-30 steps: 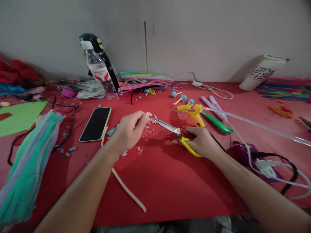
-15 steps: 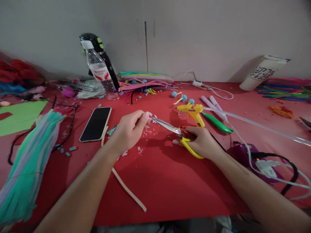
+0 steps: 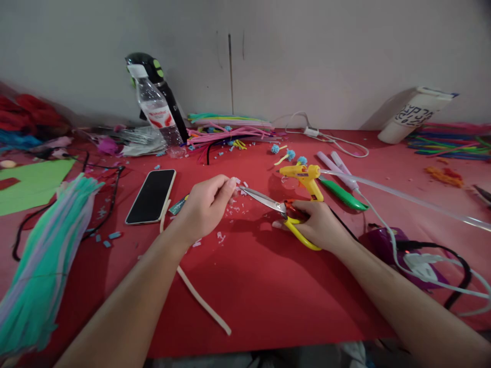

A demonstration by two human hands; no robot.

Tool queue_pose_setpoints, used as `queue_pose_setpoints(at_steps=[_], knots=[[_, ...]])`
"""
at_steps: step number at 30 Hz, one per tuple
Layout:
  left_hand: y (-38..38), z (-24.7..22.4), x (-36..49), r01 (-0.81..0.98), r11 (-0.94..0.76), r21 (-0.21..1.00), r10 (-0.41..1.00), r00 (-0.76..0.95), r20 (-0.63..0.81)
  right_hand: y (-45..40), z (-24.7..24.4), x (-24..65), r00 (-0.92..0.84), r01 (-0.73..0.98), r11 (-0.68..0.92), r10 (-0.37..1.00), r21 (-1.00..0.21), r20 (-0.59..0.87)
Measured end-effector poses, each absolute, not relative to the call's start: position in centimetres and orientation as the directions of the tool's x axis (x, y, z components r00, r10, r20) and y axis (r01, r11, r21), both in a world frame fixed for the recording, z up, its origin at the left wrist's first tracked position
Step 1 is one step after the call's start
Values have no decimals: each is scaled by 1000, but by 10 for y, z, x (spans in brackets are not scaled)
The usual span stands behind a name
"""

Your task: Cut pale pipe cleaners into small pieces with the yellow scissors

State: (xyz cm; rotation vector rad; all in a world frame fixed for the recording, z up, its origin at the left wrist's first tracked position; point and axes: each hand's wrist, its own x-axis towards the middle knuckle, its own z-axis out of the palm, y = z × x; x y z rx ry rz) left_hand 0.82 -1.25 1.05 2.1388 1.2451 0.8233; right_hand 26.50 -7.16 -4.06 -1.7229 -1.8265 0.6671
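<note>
My left hand (image 3: 210,204) is closed in a pinch near the middle of the table; what its fingertips hold is too small and hidden to name. My right hand (image 3: 316,222) grips scissors (image 3: 270,201) by their yellow and orange handles. The blades look nearly closed and point left, with the tip just right of my left fingertips. Small pale lilac scraps (image 3: 220,237) lie scattered under and around the blade tip. Behind my right hand rests a yellow glue gun (image 3: 303,176) with a long clear glue stick (image 3: 406,198) running out to the right.
A phone (image 3: 151,197) and a pale pipe cleaner (image 3: 203,300) lie by my left forearm. Teal and lilac pipe cleaners (image 3: 42,266) are bundled at left. A bottle (image 3: 157,112) stands behind. A purple power strip (image 3: 387,240) with cables and a leaning cup (image 3: 416,113) are at right.
Almost nothing differs. The scissors' tip and my left fingertips have shifted very slightly; both hands keep their places.
</note>
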Motion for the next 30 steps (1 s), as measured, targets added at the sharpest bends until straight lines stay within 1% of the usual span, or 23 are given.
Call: queue_pose_setpoints(at_steps=[7, 11, 16, 21, 30], knots=[[-12, 11, 9, 566, -443, 695, 886, 394, 245, -70, -44, 266, -25, 749, 80, 995, -658, 92], [-12, 12, 9, 573, -447, 687, 886, 389, 252, -72, -40, 264, 3, 743, 40, 998, -668, 63], [-12, 11, 9, 568, -456, 685, 882, 393, 261, -72, -39, 265, -41, 739, 66, 998, -670, 53], [-12, 12, 9, 571, -451, 686, 885, 386, 261, -72, -41, 266, -42, 728, 47, 999, -684, 23], [-12, 11, 10, 540, -443, 716, 885, 389, 254, -70, -44, 266, -28, 744, 74, 996, -664, 80]])
